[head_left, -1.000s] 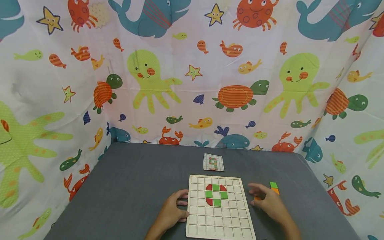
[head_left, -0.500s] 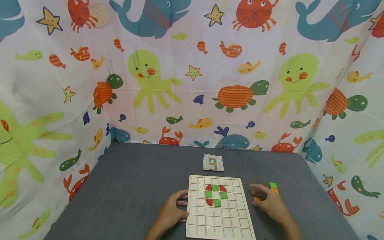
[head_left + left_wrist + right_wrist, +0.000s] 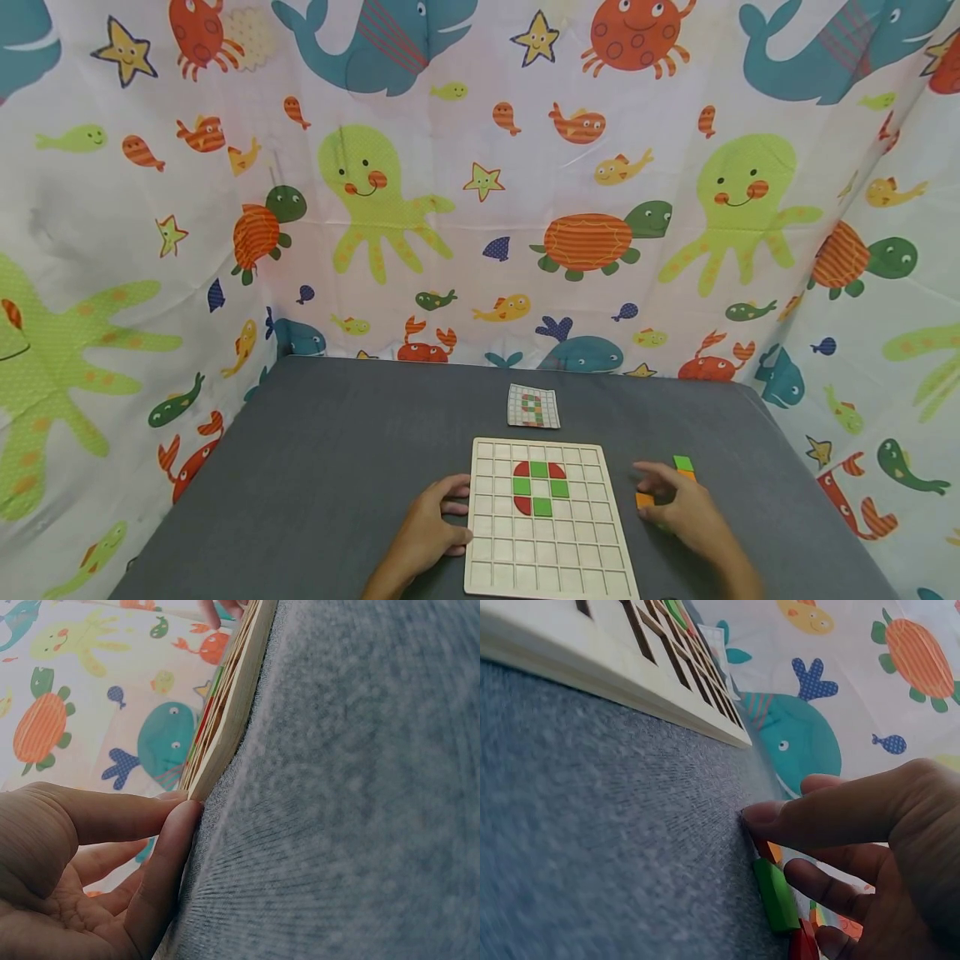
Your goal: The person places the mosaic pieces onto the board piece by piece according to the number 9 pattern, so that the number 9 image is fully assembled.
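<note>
A square wooden grid board [image 3: 551, 550] lies on the table, with several green and red tiles [image 3: 540, 487] set in its upper cells. My left hand [image 3: 429, 527] holds the board's left edge; the left wrist view shows thumb and a finger meeting at the wooden rim [image 3: 232, 727]. To the right of the board, my right hand [image 3: 686, 508] hovers low with bent, parted fingers. An orange tile [image 3: 644, 500] shows between its thumb and index finger, which stand apart. In the right wrist view a green tile [image 3: 775, 896] and a red tile [image 3: 803, 941] lie beneath the fingers.
Beyond the board lies a small pattern card [image 3: 533, 406] with a printed grid. A green tile [image 3: 682, 462] and an orange tile [image 3: 687, 475] lie behind the right hand. A sea-animal curtain [image 3: 480, 200] surrounds the grey table [image 3: 360, 433].
My right hand has shifted slightly to the right, away from the board, and more of the orange tile shows by its thumb. The left hand and board stay in place.
</note>
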Demonstrator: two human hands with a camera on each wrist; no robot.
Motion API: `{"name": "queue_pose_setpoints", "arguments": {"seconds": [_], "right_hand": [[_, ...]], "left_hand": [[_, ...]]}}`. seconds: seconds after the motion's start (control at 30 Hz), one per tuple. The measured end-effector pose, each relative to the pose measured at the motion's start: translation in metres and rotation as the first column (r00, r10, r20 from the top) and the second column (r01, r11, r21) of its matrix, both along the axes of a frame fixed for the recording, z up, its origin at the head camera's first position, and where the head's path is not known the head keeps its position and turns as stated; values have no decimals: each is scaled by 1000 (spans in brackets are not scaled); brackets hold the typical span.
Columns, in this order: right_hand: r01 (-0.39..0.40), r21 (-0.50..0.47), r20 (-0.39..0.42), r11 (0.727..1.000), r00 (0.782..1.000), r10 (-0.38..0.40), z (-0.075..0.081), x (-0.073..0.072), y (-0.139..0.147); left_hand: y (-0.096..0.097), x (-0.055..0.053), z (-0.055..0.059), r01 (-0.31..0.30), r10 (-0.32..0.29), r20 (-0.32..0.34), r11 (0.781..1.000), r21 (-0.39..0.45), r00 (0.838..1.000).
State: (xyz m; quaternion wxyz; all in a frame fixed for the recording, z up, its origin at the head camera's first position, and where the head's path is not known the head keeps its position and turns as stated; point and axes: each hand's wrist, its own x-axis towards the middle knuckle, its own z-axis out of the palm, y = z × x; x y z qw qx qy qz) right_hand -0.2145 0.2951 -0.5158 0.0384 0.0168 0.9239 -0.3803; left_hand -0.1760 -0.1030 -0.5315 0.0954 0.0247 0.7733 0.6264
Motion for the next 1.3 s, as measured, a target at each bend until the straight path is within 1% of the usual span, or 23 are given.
{"name": "queue_pose_setpoints", "arguments": {"seconds": [0.23, 0.5, 0.7, 0.9, 1.07, 1.3], "right_hand": [[-10, 65, -23, 998, 1000, 11, -2, -2, -1], [8, 53, -34, 999, 999, -6, -2, -3, 0], [9, 65, -25, 998, 1000, -7, -2, -3, 1], [24, 73, -35, 997, 999, -21, -2, -3, 1], [26, 52, -59, 998, 998, -22, -2, -1, -1], [5, -23, -92, 1000, 996, -7, -2, 1, -7]], "left_hand": [[0, 0, 0, 0, 0, -4, 1000, -4, 1000], [0, 0, 0, -2, 2, -9, 1000, -10, 1000], [1, 0, 1, -3, 2, -18, 1000, -19, 1000], [0, 0, 0, -3, 2, -14, 1000, -17, 1000], [0, 0, 0, 0, 0, -12, 1000, -14, 1000], [0, -1, 0, 0, 0, -10, 1000, -16, 1000]]}}
